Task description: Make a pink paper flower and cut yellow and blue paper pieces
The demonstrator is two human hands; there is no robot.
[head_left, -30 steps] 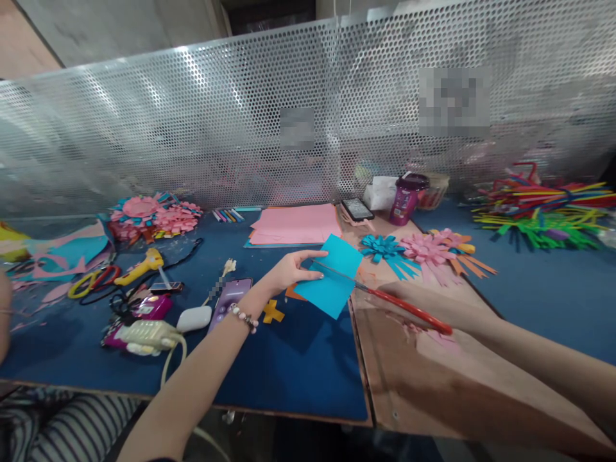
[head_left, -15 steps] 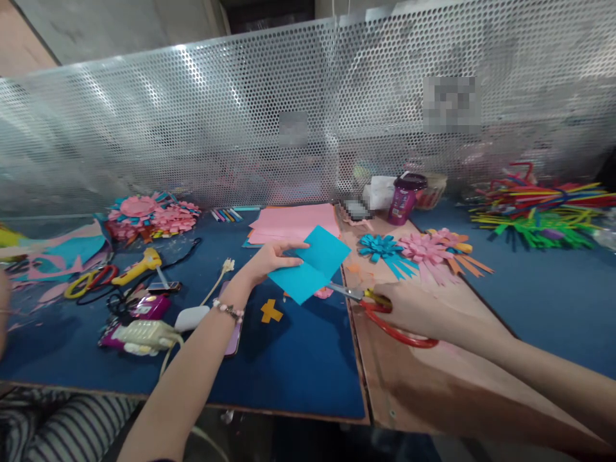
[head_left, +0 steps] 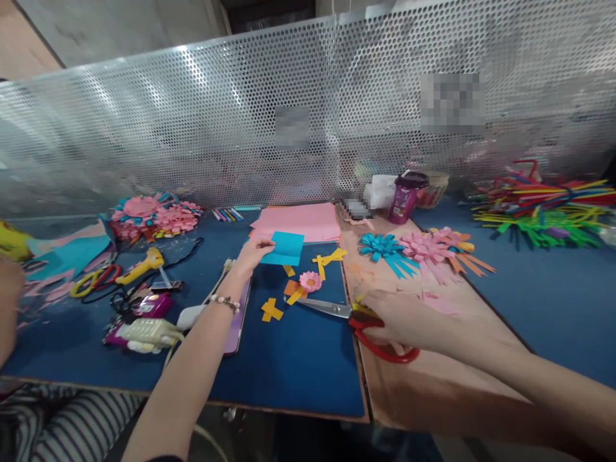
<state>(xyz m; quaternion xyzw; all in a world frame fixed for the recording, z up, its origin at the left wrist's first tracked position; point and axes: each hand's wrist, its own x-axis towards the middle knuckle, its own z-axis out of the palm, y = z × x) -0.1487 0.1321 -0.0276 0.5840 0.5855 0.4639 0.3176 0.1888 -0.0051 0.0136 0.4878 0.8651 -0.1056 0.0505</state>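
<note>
My left hand (head_left: 256, 252) pinches a folded or creased piece of blue paper (head_left: 287, 246) above the table, just in front of the pink sheets. My right hand (head_left: 387, 314) grips a pair of scissors (head_left: 332, 308) with red and yellow handles. Their silver blades point left, look closed together and are apart from the blue paper. Under the blade tips lie yellow paper strips (head_left: 272, 309) and a small pink paper flower (head_left: 310, 281).
A stack of pink paper (head_left: 296, 222) lies at the back. Finished blue (head_left: 380, 246) and pink paper flowers (head_left: 426, 247) rest on the right, near a purple cup (head_left: 407, 197). Leftward are a yellow glue gun (head_left: 143, 265), a power strip (head_left: 147, 335) and another person's hand (head_left: 8, 308).
My left hand has moved up and left with the blue paper, which now shows a smaller outline. The scissors have come away from it and sit lower, uncovering the pink flower and yellow strips.
</note>
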